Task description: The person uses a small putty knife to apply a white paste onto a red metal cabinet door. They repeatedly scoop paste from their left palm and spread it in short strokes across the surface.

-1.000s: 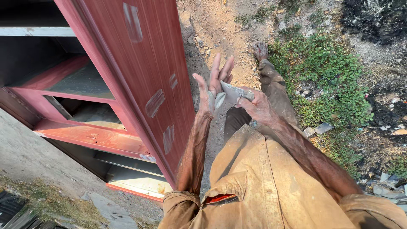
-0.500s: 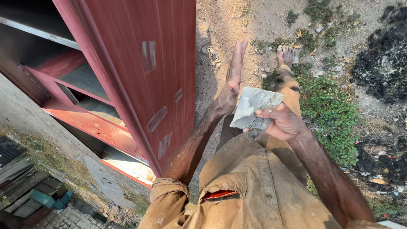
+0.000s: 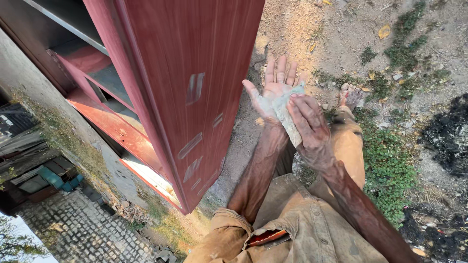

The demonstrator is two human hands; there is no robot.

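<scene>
The door (image 3: pixel 195 92) filling the upper middle of the frame is dark red with a wood-grain streak and pale grey patches. The left hand (image 3: pixel 273 95) is dusted whitish; the folded sheet (image 3: pixel 287 114) on it is pale grey-white. The clothing (image 3: pixel 302 219) at the bottom is dusty tan. The ground (image 3: pixel 336 34) is sandy brown with green weeds.

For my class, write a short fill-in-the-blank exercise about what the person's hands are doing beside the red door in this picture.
1. The right hand presses a pale grey folded sheet of sandpaper against the open palm of the ____ hand.
2. The dark red wooden door stands to the ____ of both hands in the picture.
3. The fingers of the left hand are spread and point towards the sandy ____.

Missing words: left; left; ground
</scene>
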